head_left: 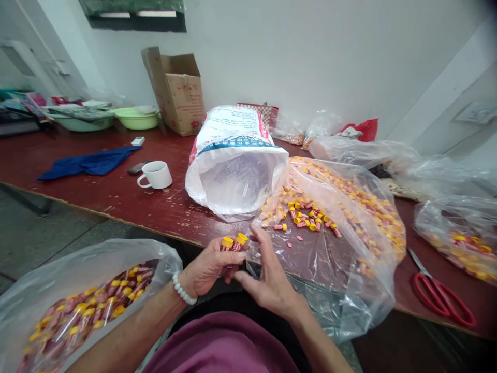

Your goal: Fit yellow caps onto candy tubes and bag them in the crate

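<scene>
My left hand (207, 261), with a pale bead bracelet on its wrist, is closed around two small yellow-capped tubes (237, 242) with red-and-pink contents. Beside it my right hand (269, 282) has its fingers apart, the thumb close to the tubes; nothing shows in its grasp. Just beyond lies a clear plastic bag (365, 207) full of similar capped items, several loose capped pieces (303, 220) at its mouth. A white sack (233, 140) lies on its side, open toward me, with clear tubes (244, 178) inside. At lower left, another plastic bag (155, 246) holds filled, yellow-capped tubes (91, 311).
Red-handled scissors (442, 298) lie on the red table (171, 217) at right, near another bag of capped pieces (471, 246). A white mug (157, 175), a blue cloth (89, 163), a cardboard box (182, 98) and a green basin (136, 120) stand or lie at left.
</scene>
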{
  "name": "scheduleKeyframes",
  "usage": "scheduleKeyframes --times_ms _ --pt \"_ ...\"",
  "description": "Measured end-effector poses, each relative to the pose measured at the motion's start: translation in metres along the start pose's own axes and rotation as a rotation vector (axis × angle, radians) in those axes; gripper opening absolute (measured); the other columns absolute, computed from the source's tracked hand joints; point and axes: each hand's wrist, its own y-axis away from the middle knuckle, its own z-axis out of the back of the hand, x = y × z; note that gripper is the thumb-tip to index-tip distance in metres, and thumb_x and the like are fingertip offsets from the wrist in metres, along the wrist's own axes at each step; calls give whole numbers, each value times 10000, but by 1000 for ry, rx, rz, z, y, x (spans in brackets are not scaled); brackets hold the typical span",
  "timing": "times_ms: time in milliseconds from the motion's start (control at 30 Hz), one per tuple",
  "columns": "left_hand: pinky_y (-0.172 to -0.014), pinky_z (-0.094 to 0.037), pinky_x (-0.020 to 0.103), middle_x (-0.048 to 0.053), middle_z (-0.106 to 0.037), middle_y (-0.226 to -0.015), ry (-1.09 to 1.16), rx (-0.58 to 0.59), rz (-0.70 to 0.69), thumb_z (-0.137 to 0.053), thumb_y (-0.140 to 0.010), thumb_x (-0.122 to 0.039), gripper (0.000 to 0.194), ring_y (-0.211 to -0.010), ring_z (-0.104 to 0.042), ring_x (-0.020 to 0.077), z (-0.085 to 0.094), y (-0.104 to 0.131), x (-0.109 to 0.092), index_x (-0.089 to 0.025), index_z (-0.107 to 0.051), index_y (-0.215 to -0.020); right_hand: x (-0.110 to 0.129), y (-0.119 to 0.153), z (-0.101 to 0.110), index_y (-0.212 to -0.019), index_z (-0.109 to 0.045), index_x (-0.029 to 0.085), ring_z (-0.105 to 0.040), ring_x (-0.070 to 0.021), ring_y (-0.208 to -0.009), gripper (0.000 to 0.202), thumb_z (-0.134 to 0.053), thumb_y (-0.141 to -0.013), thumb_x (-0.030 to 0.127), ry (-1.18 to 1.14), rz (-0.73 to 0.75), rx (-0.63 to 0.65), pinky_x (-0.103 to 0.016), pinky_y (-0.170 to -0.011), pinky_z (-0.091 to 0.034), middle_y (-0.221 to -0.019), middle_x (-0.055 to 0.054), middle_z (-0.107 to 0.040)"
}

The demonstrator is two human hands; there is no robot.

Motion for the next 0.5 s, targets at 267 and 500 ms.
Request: scheduleKeyframes --times_ms 267,500 --pt "-648 -463 231 -4 -585 -731 218 -274 88 -685 -612 -100 163 -695 -554 122 10 38 24 -147 -608 -748 19 -5 -57 -1124 -476 186 -539 -252 -936 598 -722 -594 313 210 148 87 -429 -854 -408 -1025 -80 -594" --pt "-543 -467 249 -5 -592 -637 15 -648 -89 -741 -660 -279 287 -579 -573 146 93 106 7 -172 -599 -886 -1 -25 -21 -1324 -349 182 -429 -260 -1207 757 -676 -717 494 131 180 8 -416 -992 -367 -1319 -151 -446"
